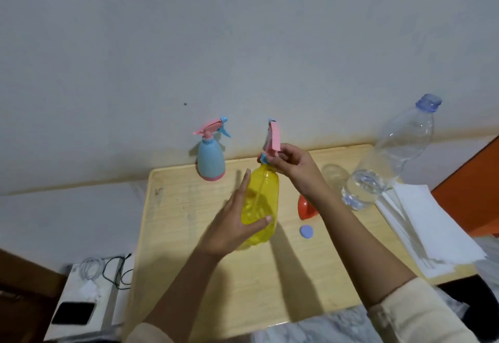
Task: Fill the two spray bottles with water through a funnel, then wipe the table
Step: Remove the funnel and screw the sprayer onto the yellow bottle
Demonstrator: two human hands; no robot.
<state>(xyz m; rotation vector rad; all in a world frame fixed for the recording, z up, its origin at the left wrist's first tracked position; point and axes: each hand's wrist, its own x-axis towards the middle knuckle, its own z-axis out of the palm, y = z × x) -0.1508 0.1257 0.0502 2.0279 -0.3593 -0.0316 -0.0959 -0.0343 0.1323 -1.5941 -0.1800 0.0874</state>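
A yellow spray bottle stands mid-table. My left hand wraps its lower side, thumb across the front. My right hand pinches the pink and blue spray head at the bottle's neck; its tube hangs inside the bottle. A blue spray bottle with its pink trigger head on stands at the back edge. An orange funnel lies behind my right forearm, partly hidden. A large clear water bottle, uncapped and nearly drained, stands at the right. Its blue cap lies on the table.
The light wooden table stands against a pale wall. A stack of white paper towels lies on its right side. A clear glass stands behind my right wrist. Lower left, a white box holds cables and a phone.
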